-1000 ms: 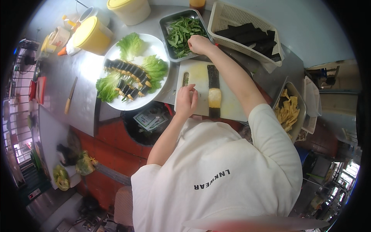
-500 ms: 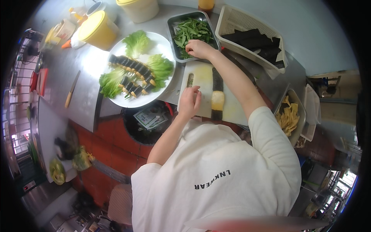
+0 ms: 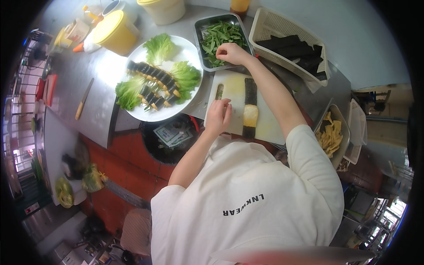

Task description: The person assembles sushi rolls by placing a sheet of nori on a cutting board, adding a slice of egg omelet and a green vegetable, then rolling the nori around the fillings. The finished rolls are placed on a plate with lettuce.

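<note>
Seaweed strip point(image 3: 250, 90) with a pale yellow slab point(image 3: 250, 115) laid across its near half is lying lengthwise on the white cutting board point(image 3: 269, 126), which is sitting on the steel worktop point(image 3: 95, 95) between the white plate point(image 3: 187, 51) of sliced rolls and the tray of yellow strips point(image 3: 329, 134). You are resting your left hand point(image 3: 218, 115) on the board just left of that strip, fingers curled down and close together; I cannot tell whether they are pinching anything. A short dark piece point(image 3: 219, 91) is lying just ahead of that hand. Your right hand point(image 3: 232, 53) is reaching into the metal tray of greens point(image 3: 221, 37), its grip bunched over the leaves, seemingly pinching a few.

Judging by its look, the seaweed is going to behave as something thin, light and brittle, tearing or cracking if you are pulling it from one corner, so you are better off lifting it along a long edge with flat fingers. The greens are looking limp and light; a loose pinch near the stems should be serving.
</note>
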